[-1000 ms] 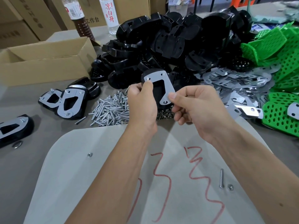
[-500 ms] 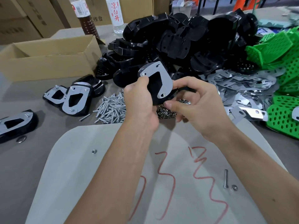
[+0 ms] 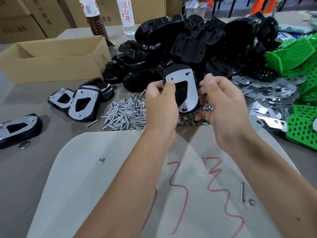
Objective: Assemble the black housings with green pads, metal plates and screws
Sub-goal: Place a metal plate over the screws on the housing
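Observation:
My left hand (image 3: 161, 103) grips a black housing (image 3: 180, 94) upright above the table, with a metal plate (image 3: 190, 90) laid flat on its face. The thumb presses on the plate beside its upper-left hole. My right hand (image 3: 223, 107) hovers just right of the housing, fingers loosely curled and blurred, with nothing seen in them. Below both hands lie a pile of screws (image 3: 127, 114) and a pile of small nuts (image 3: 188, 120). Behind are heaps of black housings (image 3: 188, 40), loose metal plates (image 3: 267, 93) and green pads (image 3: 291, 54).
Three housings with plates fitted lie at the left (image 3: 82, 103) (image 3: 17, 127). An open cardboard box (image 3: 51, 66) and two bottles (image 3: 127, 14) stand at the back left. A white sheet (image 3: 103, 194) with red marks carries a loose screw (image 3: 241, 192) and nut (image 3: 251, 202).
The plate now lies flat on the housing, turned more upright in my left hand. My right hand has come off the plate and housing and moved a little to the right.

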{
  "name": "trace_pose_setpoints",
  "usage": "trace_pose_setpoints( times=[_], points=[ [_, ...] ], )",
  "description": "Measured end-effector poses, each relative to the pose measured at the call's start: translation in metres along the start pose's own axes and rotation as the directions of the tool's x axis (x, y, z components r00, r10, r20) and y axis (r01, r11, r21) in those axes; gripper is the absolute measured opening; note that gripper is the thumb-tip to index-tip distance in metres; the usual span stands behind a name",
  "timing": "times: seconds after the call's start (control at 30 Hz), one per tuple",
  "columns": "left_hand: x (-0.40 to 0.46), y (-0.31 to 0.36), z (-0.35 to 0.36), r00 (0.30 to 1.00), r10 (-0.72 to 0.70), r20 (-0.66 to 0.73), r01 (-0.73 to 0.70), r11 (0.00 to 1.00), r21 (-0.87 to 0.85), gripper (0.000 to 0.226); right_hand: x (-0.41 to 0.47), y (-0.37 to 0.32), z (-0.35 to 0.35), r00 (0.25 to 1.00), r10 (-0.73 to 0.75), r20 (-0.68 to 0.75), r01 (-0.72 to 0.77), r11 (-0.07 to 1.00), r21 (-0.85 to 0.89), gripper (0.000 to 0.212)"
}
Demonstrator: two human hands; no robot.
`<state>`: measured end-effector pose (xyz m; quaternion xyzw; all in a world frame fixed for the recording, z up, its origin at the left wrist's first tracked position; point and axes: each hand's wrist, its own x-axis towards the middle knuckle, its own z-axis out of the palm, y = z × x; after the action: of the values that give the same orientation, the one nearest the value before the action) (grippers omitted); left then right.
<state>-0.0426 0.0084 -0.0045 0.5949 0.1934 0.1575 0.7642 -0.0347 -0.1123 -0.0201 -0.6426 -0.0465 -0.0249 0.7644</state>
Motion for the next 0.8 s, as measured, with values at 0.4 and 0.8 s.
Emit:
trace_pose_setpoints(
  times=[0.4,0.8],
  points=[
    [-0.005,-0.001,0.0,0.985,0.005,0.174,-0.012,0.999,0.039,0.011,0.01,-0.008,-0.021,0.983,0.145,0.111,-0.146,0.989,0.0,0.025],
    [-0.003,-0.004,-0.003,0.968,0.096,0.233,-0.11,0.993,0.051,0.014,0.006,-0.014,-0.02,0.97,0.166,0.179,-0.189,0.974,0.122,0.041]
  ],
)
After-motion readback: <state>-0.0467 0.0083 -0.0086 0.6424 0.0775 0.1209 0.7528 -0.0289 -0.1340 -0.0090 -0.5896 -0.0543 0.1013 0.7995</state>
